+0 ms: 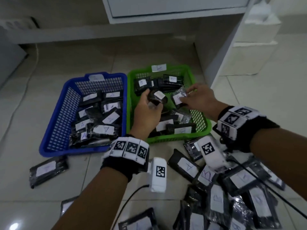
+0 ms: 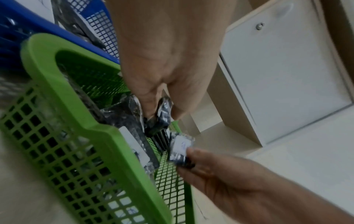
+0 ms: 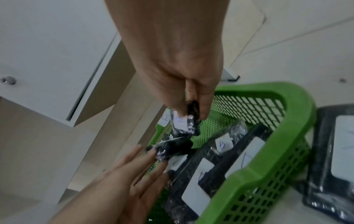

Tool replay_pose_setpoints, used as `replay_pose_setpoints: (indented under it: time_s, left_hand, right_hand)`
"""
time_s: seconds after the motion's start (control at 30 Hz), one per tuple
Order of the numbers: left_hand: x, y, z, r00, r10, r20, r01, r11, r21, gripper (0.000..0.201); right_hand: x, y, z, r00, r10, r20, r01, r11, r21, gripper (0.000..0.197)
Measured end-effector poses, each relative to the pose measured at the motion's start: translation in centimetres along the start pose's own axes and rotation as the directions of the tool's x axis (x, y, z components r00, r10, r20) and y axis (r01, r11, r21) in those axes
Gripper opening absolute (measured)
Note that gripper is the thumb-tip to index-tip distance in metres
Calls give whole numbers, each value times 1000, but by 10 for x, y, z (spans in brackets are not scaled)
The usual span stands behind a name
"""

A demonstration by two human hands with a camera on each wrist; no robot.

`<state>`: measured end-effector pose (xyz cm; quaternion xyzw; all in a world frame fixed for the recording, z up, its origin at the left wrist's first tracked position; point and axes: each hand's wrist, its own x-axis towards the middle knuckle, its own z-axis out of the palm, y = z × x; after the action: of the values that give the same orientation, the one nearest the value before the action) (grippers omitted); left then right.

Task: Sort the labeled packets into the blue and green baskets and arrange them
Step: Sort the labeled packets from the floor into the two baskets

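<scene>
**Green basket, both hands busy**

Green basket (image 1: 201,121) sits right of centre in the head view, touching the blue basket (image 1: 54,123) at centre left. Above it, the left hand (image 1: 146,113) grips a black packet (image 1: 157,97); the right hand (image 1: 199,97) pinches a second packet (image 1: 178,99). Loose packets (image 1: 240,188) crowd the lower right floor.

Left wrist view: left hand (image 2: 168,68) clamps its packet (image 2: 162,119) at centre, over the green basket (image 2: 63,94).

Right wrist view: right hand (image 3: 178,68) pinches its labelled packet (image 3: 186,122) at centre, above the green basket (image 3: 287,136).
</scene>
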<state>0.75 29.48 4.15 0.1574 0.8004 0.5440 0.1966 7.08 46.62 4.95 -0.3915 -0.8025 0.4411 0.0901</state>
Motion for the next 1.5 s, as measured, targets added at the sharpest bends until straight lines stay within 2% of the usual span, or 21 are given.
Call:
replay_pose_setpoints:
  time_s: [0.03,0.1,0.13,0.2,0.27,0.3,0.4,0.5,0.6,0.67,0.7,0.77,0.83,0.9,0.97,1.1,1.2,1.27,1.33,1.4,1.5]
  left_hand:
    - [4,2,3,999,-20,32,20,1000,-1,66]
    - [7,5,2,997,-30,64,30,999,-11,64]
    - [5,5,2,999,-1,50,1,1000,1,60]
    - [-6,4,-1,987,159,-29,-157,985,72,42]
    - [-25,2,2,923,383,-34,-376,916,139,20]
    - [-38,1,7,884,467,14,-463,871,165,12]
    - [-72,-4,23,775,579,254,-630,740,237,7]
    - [-93,-26,40,714,519,471,-692,626,360,10]
    - [-104,-57,50,723,329,608,-655,607,450,14]
    - [-105,-75,51,705,181,686,-651,550,523,36]
    - [-104,-81,50,697,141,703,-662,504,555,46]
    - [-102,-87,47,710,144,690,-678,407,612,52]
    - [-103,-89,43,754,163,637,-649,337,682,53]
    - [-106,-92,39,816,122,565,-572,317,756,59]
    - [-110,-98,36,860,54,508,-492,356,795,65]
    - [-119,-99,26,885,-50,463,-360,557,749,61]
    - [-118,-96,11,871,-82,484,-295,702,649,43]
    - [-115,-92,2,830,-102,548,-259,800,541,31]
    - [-111,-85,-8,801,-125,586,-231,838,494,26]
    - [-108,-73,-20,802,-149,578,-186,858,479,24]
    - [-104,-52,-46,812,-150,564,-104,914,393,32]
  right_hand:
    - [3,6,5,999,-14,48,16,999,-41,21]
    - [3,15,13,983,-47,179,72,988,-135,36]
    - [-3,17,12,974,-78,211,116,978,-173,43]
    - [-17,16,4,951,-247,186,288,927,-239,47]
    - [-32,16,-6,875,-441,199,483,819,-310,39]
    - [-40,17,-13,846,-470,254,533,773,-344,31]
    - [-60,23,-29,765,-391,512,619,664,-418,11]
    - [-70,26,-48,715,-346,608,652,644,-401,14]
    - [-71,30,-63,741,-310,596,633,619,-465,18]
    - [-76,38,-64,729,-222,648,605,653,-456,18]
    - [-79,45,-61,714,-160,681,598,646,-475,17]
    - [-84,61,-50,700,-60,711,615,557,-558,17]
    - [-86,75,-39,719,-11,695,609,491,-623,26]
    - [-87,85,-29,724,14,689,604,468,-645,30]
    - [-88,90,-20,717,-40,696,643,426,-637,32]
    - [-91,97,-5,739,-197,644,667,351,-657,29]
    - [-99,97,2,756,-156,636,652,275,-707,30]
    - [-104,98,2,746,-157,647,663,253,-704,36]
    - [-108,96,0,729,-136,671,680,253,-688,49]
    - [-112,88,0,715,-111,691,691,267,-672,55]
    - [-120,67,6,718,-158,678,685,330,-649,37]
